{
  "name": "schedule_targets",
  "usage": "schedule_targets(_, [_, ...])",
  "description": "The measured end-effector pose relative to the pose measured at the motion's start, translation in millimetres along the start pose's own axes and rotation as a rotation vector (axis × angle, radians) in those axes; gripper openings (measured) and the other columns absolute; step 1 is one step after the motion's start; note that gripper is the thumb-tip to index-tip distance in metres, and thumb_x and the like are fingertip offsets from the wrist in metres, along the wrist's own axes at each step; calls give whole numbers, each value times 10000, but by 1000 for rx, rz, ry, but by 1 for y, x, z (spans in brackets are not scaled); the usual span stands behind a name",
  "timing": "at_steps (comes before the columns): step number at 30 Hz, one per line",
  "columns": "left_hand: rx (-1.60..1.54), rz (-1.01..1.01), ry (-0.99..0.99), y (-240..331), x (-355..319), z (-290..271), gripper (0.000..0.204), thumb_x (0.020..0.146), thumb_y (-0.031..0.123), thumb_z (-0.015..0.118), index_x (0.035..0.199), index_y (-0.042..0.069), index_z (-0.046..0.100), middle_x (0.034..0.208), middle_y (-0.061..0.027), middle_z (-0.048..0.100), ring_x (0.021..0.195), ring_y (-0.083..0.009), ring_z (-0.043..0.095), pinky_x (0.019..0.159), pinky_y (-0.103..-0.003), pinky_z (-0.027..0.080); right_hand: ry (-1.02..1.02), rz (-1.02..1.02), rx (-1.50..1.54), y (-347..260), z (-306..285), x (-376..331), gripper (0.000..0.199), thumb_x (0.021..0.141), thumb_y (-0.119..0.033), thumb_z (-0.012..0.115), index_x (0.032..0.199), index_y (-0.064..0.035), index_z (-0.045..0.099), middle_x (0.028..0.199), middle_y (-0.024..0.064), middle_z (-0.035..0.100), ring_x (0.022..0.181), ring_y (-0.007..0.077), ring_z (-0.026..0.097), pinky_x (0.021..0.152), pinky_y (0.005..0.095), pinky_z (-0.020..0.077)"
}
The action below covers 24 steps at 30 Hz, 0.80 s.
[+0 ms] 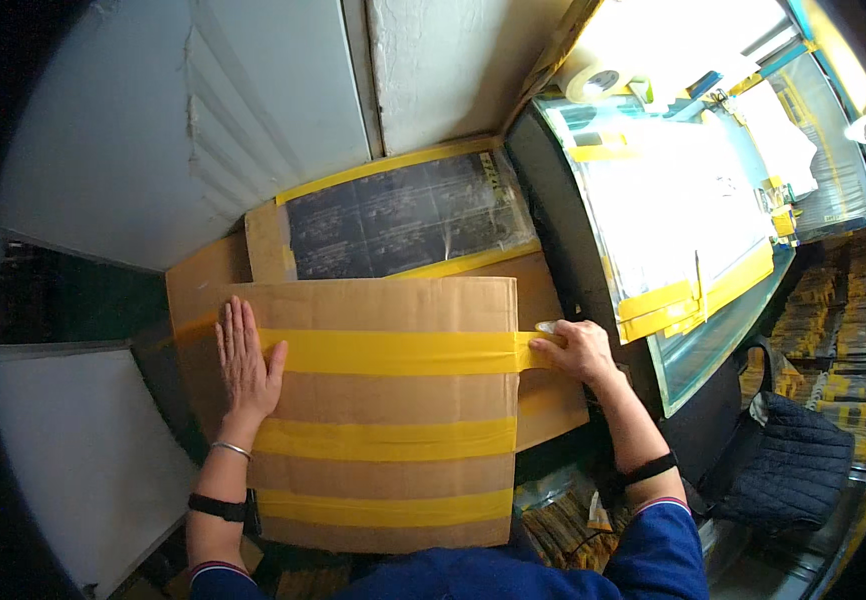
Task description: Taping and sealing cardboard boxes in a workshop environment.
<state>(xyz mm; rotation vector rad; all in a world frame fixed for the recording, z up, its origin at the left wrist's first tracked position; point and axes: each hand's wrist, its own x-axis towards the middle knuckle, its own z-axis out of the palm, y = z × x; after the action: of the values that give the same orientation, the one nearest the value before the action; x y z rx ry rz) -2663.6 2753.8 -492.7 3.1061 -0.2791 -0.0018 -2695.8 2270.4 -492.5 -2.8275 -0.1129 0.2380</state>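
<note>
A brown cardboard sheet (383, 400) lies in front of me with yellow tape strips across it. The lower strips (383, 440) run from side to side. My left hand (241, 355) rests flat at the sheet's left edge, fingers straight and together, thumb out, by the left end of the top strip (403, 352). That strip carries on past the sheet's right edge to my right hand (581, 350). There my fingers are closed on the yellow tape (528, 352); a small pale thing shows at the fingertips, too little to name.
Behind the sheet is a dark panel (383, 215) edged with yellow tape, on more cardboard (543, 400). At the right stands a glass-topped desk (688, 350) with papers and a tape roll (591, 82). A dark quilted chair (788, 455) is near it. A white board (83, 450) stands at the left.
</note>
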Motion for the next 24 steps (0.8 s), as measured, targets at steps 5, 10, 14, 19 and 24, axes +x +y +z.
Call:
schedule_targets(5, [-104,70,-138,46,-9,-5,774,924,366,472,1467,-17,74,1530,-220,91,1422,-360,80,1145,-505,39,69,25,55,-13,39,-2,399,791,-468,660,756,-72,624,638,134,625,628,327,626,589,419,490])
schedule_targets(10, [-305,524,-172,159,-14,-13,799,899,410,512,1460,-13,132,1532,-194,123,1423,-345,105,1133,-530,70,87,116,168,-16,45,-10,390,797,-466,656,778,-77,633,660,126,633,654,319,632,599,420,490])
schedule_targets(14, [-315,797,-166,243,8,-17,722,905,458,491,1405,-28,305,1483,-180,282,1398,-305,218,1132,-485,146,67,110,275,-7,52,-8,382,790,-460,667,839,-81,659,697,143,646,686,325,636,618,416,497])
schedule_targets(19, [-201,959,-34,282,32,-12,539,877,449,530,1100,-36,602,1217,-175,564,1266,-287,417,1104,-448,247,97,-23,379,17,56,-6,403,752,-470,702,847,-81,662,712,153,653,681,333,638,616,413,497])
schedule_targets(24, [-139,1047,-22,289,44,-11,485,835,406,583,1016,-40,641,1127,-182,608,1162,-301,511,1063,-455,319,208,-187,587,59,55,-32,416,719,-417,767,854,-39,659,690,134,568,667,312,534,596,395,433])
